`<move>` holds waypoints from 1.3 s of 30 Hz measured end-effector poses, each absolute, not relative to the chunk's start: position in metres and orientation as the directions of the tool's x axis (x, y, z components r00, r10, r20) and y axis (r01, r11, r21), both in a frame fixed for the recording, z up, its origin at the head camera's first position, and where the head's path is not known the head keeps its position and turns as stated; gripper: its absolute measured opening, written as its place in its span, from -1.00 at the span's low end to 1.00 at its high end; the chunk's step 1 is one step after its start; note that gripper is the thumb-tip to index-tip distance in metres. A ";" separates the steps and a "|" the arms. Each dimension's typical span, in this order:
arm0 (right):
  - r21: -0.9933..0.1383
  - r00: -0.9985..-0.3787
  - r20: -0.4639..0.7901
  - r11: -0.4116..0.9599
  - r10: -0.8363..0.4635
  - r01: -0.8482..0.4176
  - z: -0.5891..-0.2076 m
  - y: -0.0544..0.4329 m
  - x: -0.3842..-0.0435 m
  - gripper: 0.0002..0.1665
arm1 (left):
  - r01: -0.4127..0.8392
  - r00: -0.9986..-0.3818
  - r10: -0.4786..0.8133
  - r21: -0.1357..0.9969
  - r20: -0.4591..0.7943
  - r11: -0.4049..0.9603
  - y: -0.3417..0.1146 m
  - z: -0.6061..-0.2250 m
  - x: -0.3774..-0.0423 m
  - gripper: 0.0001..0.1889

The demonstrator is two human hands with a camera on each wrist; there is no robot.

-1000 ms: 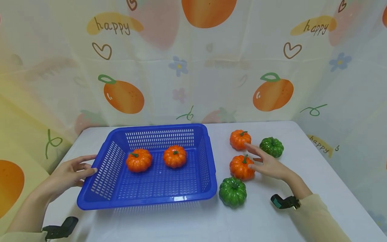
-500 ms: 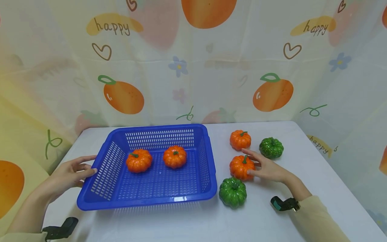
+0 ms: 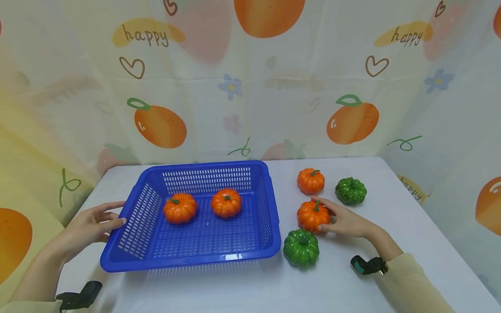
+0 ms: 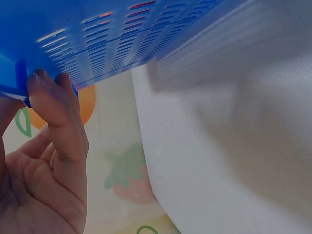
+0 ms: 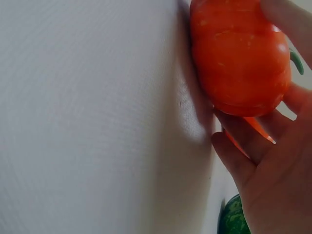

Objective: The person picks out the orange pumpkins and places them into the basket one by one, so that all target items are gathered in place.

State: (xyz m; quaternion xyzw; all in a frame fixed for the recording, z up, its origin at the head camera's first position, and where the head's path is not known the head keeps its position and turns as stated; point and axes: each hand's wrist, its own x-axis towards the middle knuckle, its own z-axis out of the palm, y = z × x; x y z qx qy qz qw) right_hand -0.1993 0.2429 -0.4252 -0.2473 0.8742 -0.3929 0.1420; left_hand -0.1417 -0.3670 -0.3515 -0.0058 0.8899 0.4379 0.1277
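Observation:
My left hand (image 3: 95,221) grips the left rim of a blue plastic basket (image 3: 188,262). In the left wrist view its fingers (image 4: 58,112) hook under the rim. Two small orange pumpkins lie inside, one on the left (image 3: 180,208) and one near the middle (image 3: 226,203). To the right of the basket, my right hand (image 3: 346,220) holds another orange pumpkin (image 3: 311,217) between thumb and fingers. The right wrist view shows that same pumpkin (image 5: 239,58) low against the table, with fingers curled along its side.
A green pumpkin (image 3: 301,249) sits just in front of the held one. Behind stand another orange pumpkin (image 3: 310,181) and a dark green one (image 3: 351,191). The white table (image 3: 328,287) ends at a patterned curtain (image 3: 274,117).
My right hand has come down and toward me around the nearer orange pumpkin, its fingers closing on it. The left hand and basket have stayed in place.

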 end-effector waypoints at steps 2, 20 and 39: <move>-0.760 -0.835 -0.051 0.564 -0.547 -0.323 -0.425 0.243 -0.199 -0.05 | -0.122 -0.967 0.101 0.775 -0.233 0.620 -0.368 -0.352 -0.142 -0.28; -0.791 -0.837 -0.010 0.516 -0.547 -0.328 -0.429 0.245 -0.202 -0.08 | -0.127 -0.966 0.098 0.773 -0.238 0.621 -0.367 -0.350 -0.141 -0.24; -0.796 -0.861 -0.046 0.539 -0.506 -0.275 -0.424 0.245 -0.202 -0.13 | -0.131 -0.966 0.090 0.761 -0.242 0.635 -0.366 -0.351 -0.140 -0.27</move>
